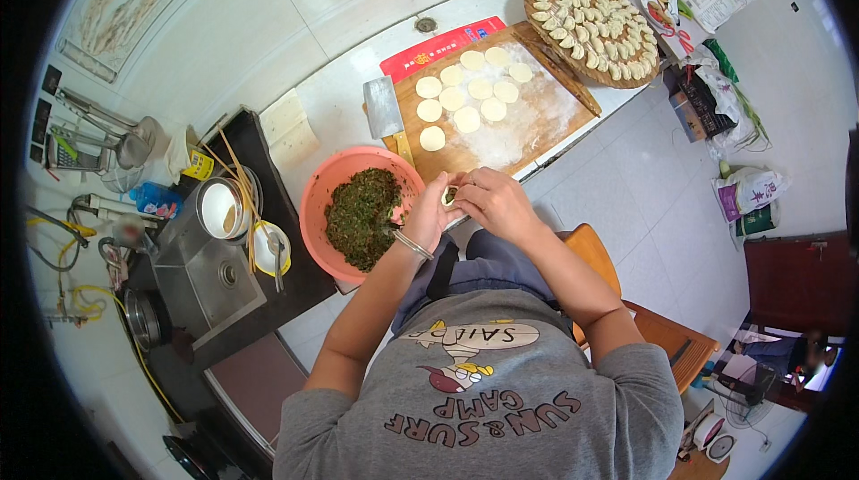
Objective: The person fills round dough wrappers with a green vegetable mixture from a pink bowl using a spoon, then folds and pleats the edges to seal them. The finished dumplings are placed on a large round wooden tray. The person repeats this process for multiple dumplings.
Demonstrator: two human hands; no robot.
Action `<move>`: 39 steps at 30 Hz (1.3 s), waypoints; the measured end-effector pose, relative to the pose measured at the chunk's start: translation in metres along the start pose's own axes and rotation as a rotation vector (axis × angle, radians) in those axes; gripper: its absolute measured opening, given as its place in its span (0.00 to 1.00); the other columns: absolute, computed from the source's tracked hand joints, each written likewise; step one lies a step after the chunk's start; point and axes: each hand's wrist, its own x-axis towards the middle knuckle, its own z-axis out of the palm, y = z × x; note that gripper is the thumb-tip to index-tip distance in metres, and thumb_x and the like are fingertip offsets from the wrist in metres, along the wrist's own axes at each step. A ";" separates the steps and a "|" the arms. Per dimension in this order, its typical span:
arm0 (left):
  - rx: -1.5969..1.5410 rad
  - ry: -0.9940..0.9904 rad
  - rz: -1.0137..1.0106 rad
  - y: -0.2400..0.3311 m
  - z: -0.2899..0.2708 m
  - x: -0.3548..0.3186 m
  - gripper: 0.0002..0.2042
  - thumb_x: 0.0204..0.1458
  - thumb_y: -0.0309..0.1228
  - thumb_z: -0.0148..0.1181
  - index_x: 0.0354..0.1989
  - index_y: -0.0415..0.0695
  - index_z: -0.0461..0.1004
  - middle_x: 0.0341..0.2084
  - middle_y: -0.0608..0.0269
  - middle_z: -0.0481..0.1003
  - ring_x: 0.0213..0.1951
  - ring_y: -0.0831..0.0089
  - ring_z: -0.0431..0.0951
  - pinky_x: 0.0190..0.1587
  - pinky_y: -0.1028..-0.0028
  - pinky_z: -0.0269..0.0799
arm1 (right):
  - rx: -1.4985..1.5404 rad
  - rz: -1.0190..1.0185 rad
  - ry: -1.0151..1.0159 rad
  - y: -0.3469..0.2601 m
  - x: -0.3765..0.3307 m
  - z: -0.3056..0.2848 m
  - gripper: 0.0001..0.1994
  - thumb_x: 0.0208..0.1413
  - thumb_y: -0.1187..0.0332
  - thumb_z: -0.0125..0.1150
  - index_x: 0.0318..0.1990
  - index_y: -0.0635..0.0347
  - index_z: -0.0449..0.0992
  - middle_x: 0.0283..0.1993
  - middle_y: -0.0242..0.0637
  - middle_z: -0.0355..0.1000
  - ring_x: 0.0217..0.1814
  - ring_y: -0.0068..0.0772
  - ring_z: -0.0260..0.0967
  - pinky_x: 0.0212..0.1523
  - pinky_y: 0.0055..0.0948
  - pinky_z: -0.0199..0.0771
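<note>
A dumpling [449,196] with dark green filling showing is held between my two hands. My left hand [428,214] cups it from the left, with fingers partly hidden. From the right, the fingers of my right hand [497,202] pinch its wrapper edge. Just left of my hands is a pink bowl [309,227] of chopped green filling [360,216], with a utensil's metal end by my left wrist. Beyond them, several round dough wrappers [466,119] lie on a floured wooden board [550,127]. A cleaver [383,108] rests at the board's left edge.
At the far right, a round tray [646,76] holds many folded dumplings. A rolling pin [559,71] lies along the board's right side. To the left are a sink [201,279], a metal pot [219,209] and a small bowl with chopsticks [240,178]. A wooden chair [595,256] stands at my right.
</note>
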 end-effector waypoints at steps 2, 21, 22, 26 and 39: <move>0.028 0.008 0.002 -0.001 0.001 0.001 0.26 0.63 0.46 0.35 0.55 0.34 0.60 0.51 0.56 0.65 0.50 0.68 0.69 0.56 0.65 0.65 | -0.003 -0.006 0.011 0.001 0.000 0.001 0.04 0.40 0.73 0.62 0.25 0.59 0.72 0.30 0.35 0.70 0.32 0.39 0.69 0.32 0.34 0.71; 0.216 0.006 0.038 0.002 -0.007 0.001 0.26 0.63 0.45 0.33 0.59 0.35 0.59 0.52 0.56 0.65 0.53 0.70 0.67 0.54 0.65 0.66 | 0.133 0.341 -0.108 0.004 0.002 -0.002 0.07 0.44 0.72 0.63 0.34 0.60 0.78 0.29 0.40 0.71 0.32 0.45 0.71 0.34 0.37 0.71; 0.221 0.008 0.030 0.002 -0.006 0.001 0.26 0.63 0.45 0.33 0.59 0.35 0.59 0.52 0.55 0.65 0.53 0.70 0.67 0.54 0.66 0.66 | 0.140 0.336 -0.121 0.005 0.001 -0.001 0.07 0.44 0.72 0.63 0.33 0.60 0.78 0.29 0.40 0.71 0.32 0.45 0.71 0.34 0.37 0.71; 0.230 0.012 0.014 0.003 -0.005 -0.002 0.27 0.63 0.47 0.34 0.59 0.35 0.59 0.53 0.54 0.65 0.54 0.69 0.67 0.55 0.65 0.65 | 0.140 0.323 -0.069 0.007 -0.002 0.004 0.05 0.45 0.72 0.63 0.31 0.61 0.78 0.29 0.41 0.72 0.31 0.45 0.71 0.33 0.36 0.71; -0.150 -0.124 0.087 -0.003 -0.001 -0.001 0.30 0.62 0.51 0.31 0.58 0.36 0.57 0.51 0.55 0.67 0.54 0.67 0.68 0.57 0.64 0.63 | 0.169 0.200 0.045 -0.002 0.004 0.000 0.08 0.45 0.75 0.62 0.35 0.60 0.77 0.31 0.40 0.72 0.31 0.44 0.71 0.32 0.35 0.72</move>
